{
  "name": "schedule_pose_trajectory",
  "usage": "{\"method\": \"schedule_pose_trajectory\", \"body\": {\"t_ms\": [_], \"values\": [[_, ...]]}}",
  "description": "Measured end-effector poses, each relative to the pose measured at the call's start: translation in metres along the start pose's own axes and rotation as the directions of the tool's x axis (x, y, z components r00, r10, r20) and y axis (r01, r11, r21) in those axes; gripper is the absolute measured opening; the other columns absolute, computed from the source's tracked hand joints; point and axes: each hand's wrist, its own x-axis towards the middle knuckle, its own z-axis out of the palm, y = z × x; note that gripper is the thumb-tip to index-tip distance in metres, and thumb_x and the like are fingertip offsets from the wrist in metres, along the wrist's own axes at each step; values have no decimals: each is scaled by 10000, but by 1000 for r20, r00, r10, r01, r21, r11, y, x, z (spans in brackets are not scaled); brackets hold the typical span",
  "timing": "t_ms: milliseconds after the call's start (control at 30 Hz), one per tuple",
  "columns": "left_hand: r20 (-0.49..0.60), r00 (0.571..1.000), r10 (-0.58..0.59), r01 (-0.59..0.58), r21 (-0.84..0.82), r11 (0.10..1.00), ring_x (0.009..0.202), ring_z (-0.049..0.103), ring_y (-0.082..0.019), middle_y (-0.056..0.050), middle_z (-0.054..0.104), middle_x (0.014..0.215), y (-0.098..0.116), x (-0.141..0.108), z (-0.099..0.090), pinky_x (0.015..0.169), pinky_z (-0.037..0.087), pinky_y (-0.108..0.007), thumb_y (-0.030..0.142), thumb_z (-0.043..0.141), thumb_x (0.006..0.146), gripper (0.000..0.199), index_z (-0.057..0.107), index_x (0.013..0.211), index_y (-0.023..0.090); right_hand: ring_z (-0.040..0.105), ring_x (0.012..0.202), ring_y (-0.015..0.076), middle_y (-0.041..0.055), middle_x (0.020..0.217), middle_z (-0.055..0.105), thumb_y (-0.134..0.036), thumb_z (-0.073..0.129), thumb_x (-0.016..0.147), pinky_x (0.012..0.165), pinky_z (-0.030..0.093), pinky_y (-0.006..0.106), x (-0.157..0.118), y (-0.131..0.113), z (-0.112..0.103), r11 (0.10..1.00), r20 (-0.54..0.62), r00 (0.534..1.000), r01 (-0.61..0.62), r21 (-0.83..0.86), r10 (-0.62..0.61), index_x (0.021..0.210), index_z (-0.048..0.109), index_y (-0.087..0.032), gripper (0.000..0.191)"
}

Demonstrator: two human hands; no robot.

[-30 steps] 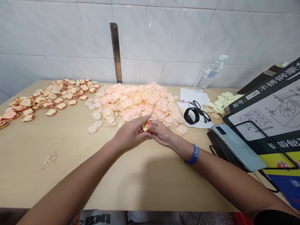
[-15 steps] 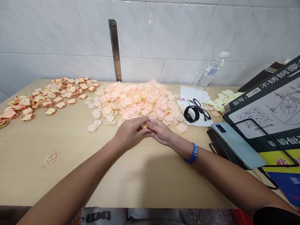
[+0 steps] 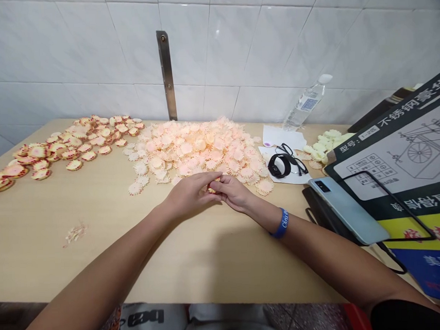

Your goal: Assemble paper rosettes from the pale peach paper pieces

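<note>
A small scalloped disc [image 3: 212, 186], yellow with red markings and mostly hidden, is pinched between the fingertips of the left hand [image 3: 189, 195] and the right hand [image 3: 235, 193], both closed narrowly on it just in front of a heap of pale peach scalloped discs [image 3: 190, 151]. It looks light, thin and papery, likely to crease if squeezed, so its rim seems the best place to hold. Red-edged discs [image 3: 73, 147] lie farther left on the pale wooden table [image 3: 63, 259].
</note>
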Motion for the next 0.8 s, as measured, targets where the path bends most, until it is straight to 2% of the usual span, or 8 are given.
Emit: {"method": "schedule_pose_trajectory", "body": {"t_ms": [133, 267, 333, 433, 500, 600, 700, 800], "values": [[4, 1000, 20, -20, 66, 998, 1049, 654, -195, -41, 690, 1200, 0, -1, 4, 862, 513, -289, 360, 655, 847, 418, 608, 1249, 254, 638, 644, 130, 32, 677, 687, -465, 841, 622, 622, 511, 246, 0, -1, 4, 1000, 25, 1000, -7, -26, 8, 738, 707, -136, 373], [-9, 1000, 16, -15, 96, 995, 1024, 663, -189, -29, 696, 1186, -2, -1, 5, 847, 515, -279, 362, 652, 846, 383, 633, 1216, 265, 659, 704, 143, 36, 736, 702, -451, 827, 655, 722, 546, 287, -3, -4, 3, 999, 83, 996, -21, -26, 23, 801, 707, -148, 357], [-54, 998, -28, 34, 110, 993, 967, 678, -187, -38, 711, 1143, -3, -1, 3, 820, 526, -280, 356, 657, 840, 384, 640, 1209, 252, 670, 763, 154, 40, 791, 707, -447, 807, 691, 790, 553, 321, -4, -6, 1, 1000, 99, 995, -20, 5, 19, 864, 698, -160, 353], [-152, 976, -155, 173, 111, 979, 899, 692, -203, -66, 728, 1083, -5, 1, -1, 790, 547, -301, 380, 681, 814, 402, 659, 1178, 211, 670, 859, 160, 43, 886, 703, -457, 764, 747, 867, 546, 360, -6, -8, -2, 998, 123, 992, -17, 67, 9, 947, 682, -183, 349], [-160, 969, -187, 203, 90, 975, 934, 691, -223, -80, 717, 1125, -5, 1, -3, 799, 554, -314, 396, 713, 780, 463, 648, 1197, 205, 666, 850, 145, 39, 903, 703, -447, 765, 751, 858, 548, 338, -6, -9, -2, 997, 117, 993, -17, 73, 9, 965, 680, -189, 347], [-97, 990, -104, 108, 39, 993, 1025, 670, -228, -85, 658, 1263, -6, 1, -3, 830, 551, -310, 389, 714, 777, 593, 555, 1327, 232, 666, 800, 133, 47, 884, 719, -434, 797, 718, 814, 550, 297, -4, -9, -1, 998, 73, 997, -40, 55, 36, 943, 689, -173, 361], [-84, 995, -60, 63, 43, 997, 992, 678, -204, -69, 685, 1210, -6, 0, -1, 841, 539, -305, 370, 635, 851, 441, 597, 1272, 248, 671, 783, 144, 44, 824, 721, -467, 823, 667, 775, 554, 294, -4, -9, 1, 998, 61, 997, -50, 48, 47, 863, 701, -161, 383], [-68, 996, -56, 62, 86, 994, 962, 680, -221, -71, 721, 1103, -5, 1, -2, 832, 529, -317, 403, 675, 823, 372, 661, 1150, 226, 628, 646, 113, 20, 676, 684, -494, 835, 628, 627, 517, 232, -3, -8, 2, 1000, 33, 999, -22, 8, 21, 752, 698, -145, 394]]}}
